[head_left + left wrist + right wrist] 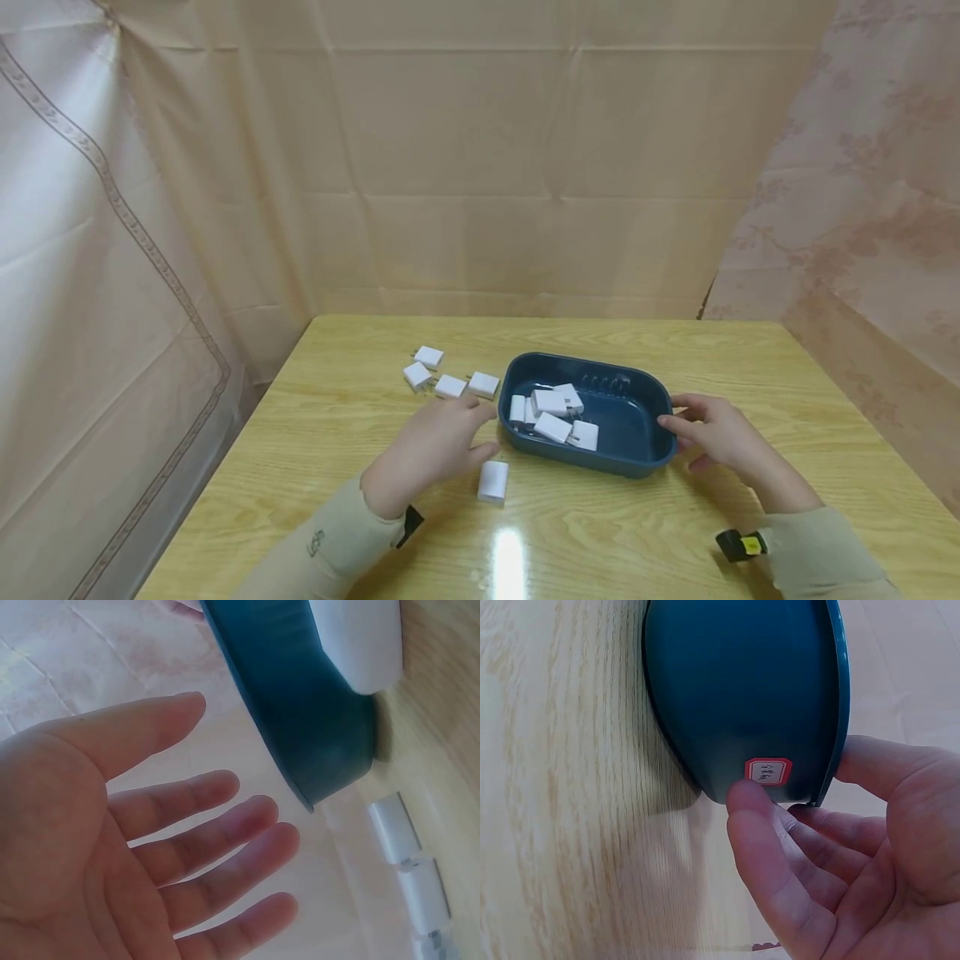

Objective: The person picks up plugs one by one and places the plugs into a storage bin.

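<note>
A dark blue oblong plastic basin (637, 425) stands on the table, with several white charger plugs (552, 427) heaped in its left part. My right hand (716, 433) holds its right end, thumb at the rim and fingers against the outer wall, where a red-edged label (768, 772) shows in the right wrist view. My left hand (438, 446) hovers left of the basin, fingers spread and nothing in them. One white charger plug (492, 482) lies by itself on the table, just right of and below that hand in the head view.
Several more white charger plugs (451, 387) lie loose on the wooden table (630, 533), left of the basin and beyond the left hand. Pale curtains (525, 167) hang behind and on both sides. Each wrist wears a dark strap (738, 546).
</note>
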`<state>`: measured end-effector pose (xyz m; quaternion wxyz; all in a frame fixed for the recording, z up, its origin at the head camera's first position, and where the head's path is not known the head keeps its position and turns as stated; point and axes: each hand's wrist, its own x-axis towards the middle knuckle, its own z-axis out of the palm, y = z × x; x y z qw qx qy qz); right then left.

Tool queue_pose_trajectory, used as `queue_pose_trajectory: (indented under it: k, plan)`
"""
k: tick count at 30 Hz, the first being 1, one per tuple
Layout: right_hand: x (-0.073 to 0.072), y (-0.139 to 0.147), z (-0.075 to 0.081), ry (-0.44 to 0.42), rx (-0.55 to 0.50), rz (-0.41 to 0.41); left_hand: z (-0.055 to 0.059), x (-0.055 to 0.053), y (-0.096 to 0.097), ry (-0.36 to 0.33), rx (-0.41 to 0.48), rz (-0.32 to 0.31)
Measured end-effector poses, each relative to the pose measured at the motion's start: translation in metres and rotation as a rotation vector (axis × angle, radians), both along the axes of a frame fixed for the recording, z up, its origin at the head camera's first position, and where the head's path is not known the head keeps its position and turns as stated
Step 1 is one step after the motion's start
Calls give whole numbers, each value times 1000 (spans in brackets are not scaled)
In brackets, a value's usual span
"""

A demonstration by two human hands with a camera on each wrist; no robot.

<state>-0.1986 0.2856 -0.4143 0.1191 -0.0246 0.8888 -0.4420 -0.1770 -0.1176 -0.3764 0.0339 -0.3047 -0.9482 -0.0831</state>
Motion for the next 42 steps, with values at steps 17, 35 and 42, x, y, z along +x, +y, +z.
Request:
queue_pose_trajectory:
  k: [17, 35, 42]
  plan:
    - [-2, -1, 2, 5, 7, 6, -15, 4, 7, -94, -57, 41]
    - [0, 3, -3, 1, -23, -3, -29, 6, 16, -149, -121, 26]
    - [-1, 2, -3, -2, -19, -4, -35, 6, 17, -122, -125, 4]
